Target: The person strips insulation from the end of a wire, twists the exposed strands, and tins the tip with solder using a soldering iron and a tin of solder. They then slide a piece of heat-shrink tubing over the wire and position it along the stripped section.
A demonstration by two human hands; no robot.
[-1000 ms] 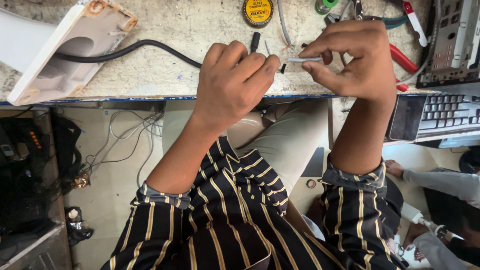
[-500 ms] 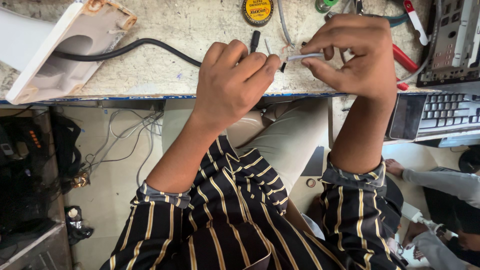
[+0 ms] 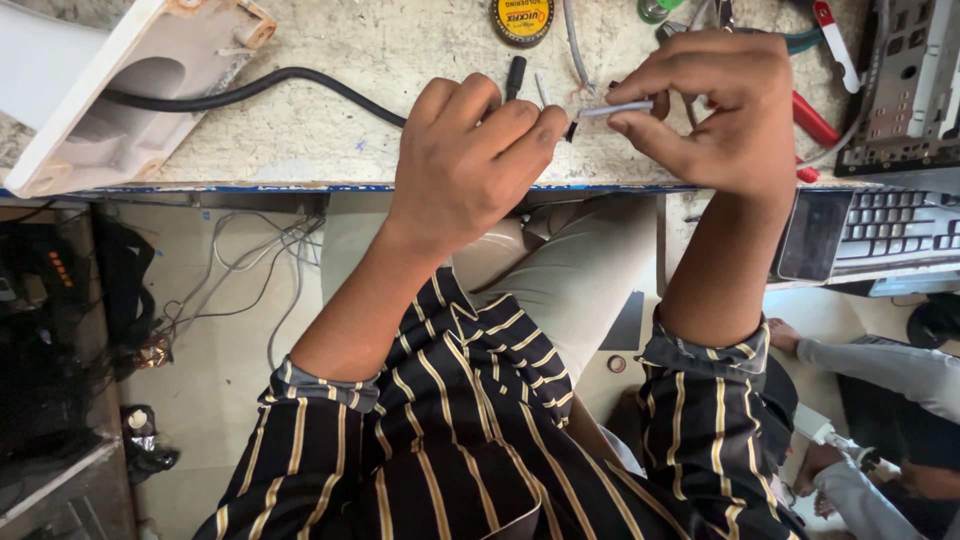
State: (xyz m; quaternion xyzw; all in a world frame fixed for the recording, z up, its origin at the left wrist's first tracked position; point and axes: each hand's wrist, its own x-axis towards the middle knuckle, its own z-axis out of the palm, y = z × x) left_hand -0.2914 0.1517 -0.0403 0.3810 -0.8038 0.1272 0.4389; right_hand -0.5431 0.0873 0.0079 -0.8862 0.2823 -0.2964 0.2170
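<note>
Hands hardly moved since a moment ago. My right hand (image 3: 715, 110) still pinched the thin white wire (image 3: 612, 108) over the workbench (image 3: 330, 120), and my left hand (image 3: 470, 160) stayed curled, fingertips gripping its dark end. So I kept working the same spot.

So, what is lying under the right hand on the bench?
Under the right hand a red tool handle shows, beside grey wires. The rest of the tool is covered.

Left hand (image 3: 470, 160): fist curled, knuckles up, thumb and forefinger pinched at the far right. Right hand (image 3: 720, 110): fingers bent, tips pinched leftward. Both forearms bare, striped sleeves rolled.
</note>
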